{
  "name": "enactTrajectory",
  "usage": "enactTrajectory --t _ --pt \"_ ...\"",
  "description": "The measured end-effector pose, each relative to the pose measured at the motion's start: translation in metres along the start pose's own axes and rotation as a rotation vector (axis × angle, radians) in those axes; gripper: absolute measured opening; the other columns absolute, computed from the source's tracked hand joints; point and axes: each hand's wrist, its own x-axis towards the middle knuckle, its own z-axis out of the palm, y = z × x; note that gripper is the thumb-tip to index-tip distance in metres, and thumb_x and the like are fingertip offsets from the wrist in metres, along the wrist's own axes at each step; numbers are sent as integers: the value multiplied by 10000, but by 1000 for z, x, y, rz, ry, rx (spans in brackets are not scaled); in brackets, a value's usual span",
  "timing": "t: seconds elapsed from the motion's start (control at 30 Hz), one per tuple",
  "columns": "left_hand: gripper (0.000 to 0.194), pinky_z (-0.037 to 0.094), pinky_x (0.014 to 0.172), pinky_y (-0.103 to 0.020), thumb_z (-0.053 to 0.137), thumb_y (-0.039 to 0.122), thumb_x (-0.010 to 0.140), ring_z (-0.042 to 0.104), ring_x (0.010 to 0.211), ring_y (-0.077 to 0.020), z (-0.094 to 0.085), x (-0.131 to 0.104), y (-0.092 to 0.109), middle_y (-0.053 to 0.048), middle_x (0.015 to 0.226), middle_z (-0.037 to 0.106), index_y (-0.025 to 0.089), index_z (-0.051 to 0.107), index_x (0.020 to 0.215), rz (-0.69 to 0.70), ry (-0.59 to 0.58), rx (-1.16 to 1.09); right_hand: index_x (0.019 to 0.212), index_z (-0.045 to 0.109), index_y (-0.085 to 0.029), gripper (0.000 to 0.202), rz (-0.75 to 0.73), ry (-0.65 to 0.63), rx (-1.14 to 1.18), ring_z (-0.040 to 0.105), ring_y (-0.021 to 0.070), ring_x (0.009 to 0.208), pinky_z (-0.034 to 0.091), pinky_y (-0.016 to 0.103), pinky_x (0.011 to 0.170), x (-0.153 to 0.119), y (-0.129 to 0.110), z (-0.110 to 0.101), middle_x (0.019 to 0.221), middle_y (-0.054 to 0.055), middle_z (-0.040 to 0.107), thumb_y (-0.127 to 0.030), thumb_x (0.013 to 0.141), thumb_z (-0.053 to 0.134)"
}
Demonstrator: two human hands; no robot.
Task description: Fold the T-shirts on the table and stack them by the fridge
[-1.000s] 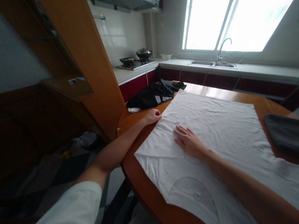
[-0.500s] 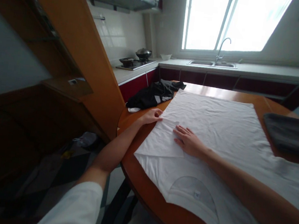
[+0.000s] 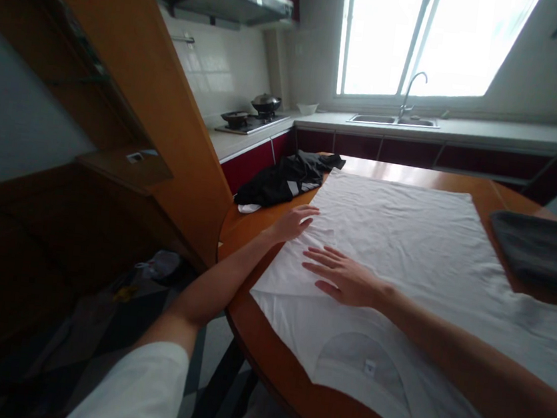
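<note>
A white T-shirt (image 3: 407, 230) lies spread over the round wooden table (image 3: 263, 341), its neckline toward me and its hem at the far side. The sleeve on the left is folded inward onto the body. My left hand (image 3: 294, 223) rests at the shirt's left edge, fingers extended and thumb apart, gripping nothing. Fingers spread, my right hand (image 3: 344, 277) is over the folded sleeve, palm down. I cannot tell whether its palm presses the cloth.
A crumpled black garment (image 3: 286, 180) lies at the table's far left, and a folded dark grey cloth (image 3: 545, 253) at the right. Behind stand a stove with a lidded wok (image 3: 266, 105) and a counter with a sink (image 3: 394, 121). A wooden partition (image 3: 184, 111) rises on the left.
My left hand has let go of the pinched shirt edge, and its fingers have straightened toward the right. My right hand has slid slightly left and nearer to me, with fingers more spread.
</note>
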Motion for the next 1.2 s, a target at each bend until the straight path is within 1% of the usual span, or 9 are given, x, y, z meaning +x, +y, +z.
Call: enactTrajectory --t 0.17,0.3,0.43,0.57,0.7,0.87,1.0,1.1,1.2 --pt "519 168 1244 -497 325 383 1070 243 1539 -252 23 -2 22 -114 1639 335 204 404 1551 62 -401 116 1568 391 -237 593 32 -184 117 194 241 1548 145 519 1252 -2 -6 5 1666 106 252 -210 982 479" --pt "572 84 1240 -533 266 469 1079 119 1567 -267 28 -3 26 -80 1687 194 248 277 1606 12 -525 216 1592 336 -233 623 39 -238 145 178 248 1552 97 517 1254 -2 -6 3 1669 115 240 -299 995 500" --pt "591 69 1244 -515 245 489 1077 104 1570 -248 25 -2 27 -75 1689 180 245 248 1615 11 -517 228 1605 299 -223 693 33 -248 153 169 272 1553 73 520 1251 -2 -8 2 1671 144 212 -459 995 529" --pt "612 44 1246 -523 250 527 1067 137 1566 -247 24 0 25 -81 1682 213 250 262 1612 -21 -455 264 1613 271 -262 695 17 -221 191 165 273 1554 73 527 1248 -3 -7 3 1680 124 190 -461 999 529" --pt "612 68 1228 -588 275 581 1048 151 1559 -303 24 2 18 -70 1680 223 305 314 1593 -95 -487 296 1594 332 -260 653 16 -233 174 170 278 1552 70 532 1246 -3 -6 3 1675 122 215 -464 1003 520" --pt "609 142 1238 -530 261 561 1056 217 1545 -281 23 5 10 -89 1661 286 266 354 1580 -151 -335 312 1587 349 -252 656 20 -225 172 194 280 1547 81 527 1247 -2 -6 3 1669 122 242 -501 1003 513" --pt "629 171 1215 -592 284 587 1044 186 1548 -328 21 4 7 -118 1668 252 257 366 1573 -251 -402 335 1587 349 -262 663 20 -223 166 197 275 1547 74 523 1249 -2 -6 4 1664 115 259 -517 998 516" --pt "603 141 1209 -633 346 538 1043 197 1545 -333 19 4 12 -136 1660 272 226 396 1557 -214 -325 361 1589 344 -268 666 25 -213 161 198 272 1547 82 526 1248 -2 -6 4 1663 114 261 -513 996 523" --pt "579 136 1235 -574 403 452 1036 207 1547 -297 19 4 21 -148 1644 310 178 407 1547 -117 -200 363 1583 360 -247 661 16 -201 151 217 288 1541 106 547 1240 -2 -6 3 1656 134 275 -517 999 513"
